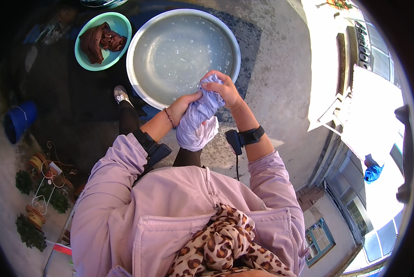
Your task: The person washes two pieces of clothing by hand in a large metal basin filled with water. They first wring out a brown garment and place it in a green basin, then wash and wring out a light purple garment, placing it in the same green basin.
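Note:
A pale lavender cloth (200, 113), bunched and twisted lengthwise, is gripped between my two hands. My right hand (221, 87) wraps round its upper end, near the front rim of a large metal basin (132, 69). Lower down, my left hand (185, 106) closes on the cloth's left side, with those fingers partly hidden behind it. The loose lower folds hang toward my body. Cloudy water (179, 55) with bubbles fills the basin just beyond my hands.
Left of the basin stands a mint-green tub (80, 57) holding a wet brown cloth (98, 41). A blue bucket (20, 121) lies farther left. Potted plants on a white wire stand (45, 184) are at the lower left. A wet dark mat (251, 46) lies under the basin.

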Motion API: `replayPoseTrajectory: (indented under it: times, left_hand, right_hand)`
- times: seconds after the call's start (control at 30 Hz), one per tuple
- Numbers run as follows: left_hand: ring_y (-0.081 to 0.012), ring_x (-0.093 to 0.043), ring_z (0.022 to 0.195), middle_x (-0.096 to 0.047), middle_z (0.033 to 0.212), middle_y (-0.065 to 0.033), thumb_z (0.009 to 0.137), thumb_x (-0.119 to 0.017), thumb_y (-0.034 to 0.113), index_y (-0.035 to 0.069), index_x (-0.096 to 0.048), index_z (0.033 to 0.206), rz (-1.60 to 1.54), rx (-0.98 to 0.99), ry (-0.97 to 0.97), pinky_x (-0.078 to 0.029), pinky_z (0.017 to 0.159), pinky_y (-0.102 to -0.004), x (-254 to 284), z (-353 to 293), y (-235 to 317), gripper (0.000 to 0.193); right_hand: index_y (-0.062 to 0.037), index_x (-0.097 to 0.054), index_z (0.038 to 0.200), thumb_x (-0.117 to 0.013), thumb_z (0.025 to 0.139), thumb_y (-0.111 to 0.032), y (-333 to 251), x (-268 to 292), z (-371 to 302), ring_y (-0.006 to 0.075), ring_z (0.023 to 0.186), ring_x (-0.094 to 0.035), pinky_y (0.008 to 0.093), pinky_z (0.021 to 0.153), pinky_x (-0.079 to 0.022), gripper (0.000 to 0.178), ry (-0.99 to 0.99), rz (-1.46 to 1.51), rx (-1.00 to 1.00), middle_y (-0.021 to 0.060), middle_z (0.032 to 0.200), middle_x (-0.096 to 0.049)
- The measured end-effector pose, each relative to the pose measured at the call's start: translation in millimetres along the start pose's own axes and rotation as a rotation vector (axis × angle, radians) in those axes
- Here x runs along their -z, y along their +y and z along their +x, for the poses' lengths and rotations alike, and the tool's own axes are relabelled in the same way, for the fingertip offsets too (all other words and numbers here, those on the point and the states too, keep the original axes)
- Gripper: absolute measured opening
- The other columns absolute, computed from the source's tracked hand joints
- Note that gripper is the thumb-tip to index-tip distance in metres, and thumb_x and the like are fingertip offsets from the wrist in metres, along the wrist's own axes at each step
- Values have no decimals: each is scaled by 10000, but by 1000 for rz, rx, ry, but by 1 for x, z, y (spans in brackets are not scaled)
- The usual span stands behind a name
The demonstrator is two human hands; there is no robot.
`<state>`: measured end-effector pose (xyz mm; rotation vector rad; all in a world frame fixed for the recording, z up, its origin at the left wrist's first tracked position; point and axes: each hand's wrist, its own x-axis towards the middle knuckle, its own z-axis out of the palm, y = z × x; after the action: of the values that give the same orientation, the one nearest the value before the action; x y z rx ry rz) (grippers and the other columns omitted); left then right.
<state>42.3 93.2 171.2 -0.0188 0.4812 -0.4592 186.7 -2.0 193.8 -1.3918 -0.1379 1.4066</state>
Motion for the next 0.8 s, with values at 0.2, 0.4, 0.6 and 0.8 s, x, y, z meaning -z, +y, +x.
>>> replayPoseTrajectory:
  times: [0.2,0.4,0.6,0.8]
  left_hand:
    - [-180,-580,503,-587,728,-102,811,-590,276,21,-530,972,274,24,135,-489,433,-286,-7,2,-7,307]
    - [-155,-597,603,-605,779,-77,764,-617,271,4,-561,960,493,42,263,-484,524,-267,8,25,-17,335]
    - [-181,-588,860,-606,932,-108,718,-641,336,-37,-558,1032,673,25,498,-447,755,-287,44,48,-39,494]
    - [-269,-579,926,-599,970,-186,712,-608,451,-36,-567,1021,927,-29,602,-445,784,-334,81,63,-62,578]
  right_hand:
    - [-22,-573,824,-579,778,-77,21,3,12,154,660,-585,262,605,-481,72,158,261,-350,57,738,-588]
    - [-10,-614,780,-674,690,-212,51,11,35,148,659,-582,281,608,-469,229,133,-170,-474,57,736,-598]
    - [-6,-668,786,-651,638,-284,88,18,56,156,659,-590,275,627,-467,315,25,-931,-373,94,734,-640]
    - [-30,-664,774,-607,622,-371,112,9,60,272,705,-621,343,679,-476,378,202,-1111,-443,174,745,-634]
